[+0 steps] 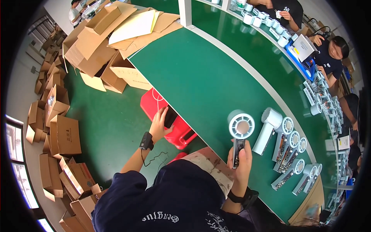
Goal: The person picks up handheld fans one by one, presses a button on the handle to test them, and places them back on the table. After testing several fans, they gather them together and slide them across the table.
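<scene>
My right hand (242, 164) is closed round the handle of a pale blue handheld fan (242, 127), held up over the green table. Its round head has a spoked ring, and dark inner parts show in the open handle. To the left, beyond the table edge, my left hand (160, 125) curls its fingers and thumb about a dark flat object (170, 117), partly hidden by the hand and the table. A white cable (157, 96) runs near the fingertips. Under this hand stands a red plastic stool (148, 101).
Several more handheld fans (290, 141) lie on the green table (193, 65) to the right, most with opened handles. Cardboard boxes (65, 133) line the left side, and flattened cardboard (131, 29) is piled at the far end. Across a divider, people (330, 58) work among fan parts.
</scene>
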Demonstrator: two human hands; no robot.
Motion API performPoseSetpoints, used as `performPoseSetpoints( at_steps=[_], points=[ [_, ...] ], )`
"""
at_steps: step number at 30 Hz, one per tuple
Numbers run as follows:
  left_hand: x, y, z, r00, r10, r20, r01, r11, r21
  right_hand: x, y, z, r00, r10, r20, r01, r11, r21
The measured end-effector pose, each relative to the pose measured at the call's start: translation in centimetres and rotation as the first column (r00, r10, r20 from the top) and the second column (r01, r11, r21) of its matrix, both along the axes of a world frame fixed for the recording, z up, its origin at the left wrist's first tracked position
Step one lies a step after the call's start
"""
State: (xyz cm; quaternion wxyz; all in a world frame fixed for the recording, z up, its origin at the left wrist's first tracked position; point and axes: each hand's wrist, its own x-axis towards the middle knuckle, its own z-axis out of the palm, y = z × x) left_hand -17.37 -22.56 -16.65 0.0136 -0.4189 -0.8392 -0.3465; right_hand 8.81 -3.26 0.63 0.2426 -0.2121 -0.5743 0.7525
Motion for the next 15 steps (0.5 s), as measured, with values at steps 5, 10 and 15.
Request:
performPoseSetpoints(
  at_steps=[5, 10, 15],
  points=[
    [-0.3, -1.2, 0.0, 0.987, -0.091, -0.132, 0.076, 0.99, -0.116, 0.0, 0.1, -0.1, 1.0, -0.027, 0.005, 0.027, 1.0, -0.011],
    [-0.1, -1.2, 0.0, 0.968, -0.149, -0.203, 0.116, 0.979, -0.165, 0.1, -0.1, 0.0, 1.0, -0.024, -0.017, 0.024, 1.0, 0.003],
    [-0.1, -1.0, 1.1, 0.968, -0.155, -0.196, 0.115, 0.973, -0.2, 0.2, 0.1, -0.2, 1.0, -0.021, -0.01, 0.021, 1.0, -0.003]
  ],
)
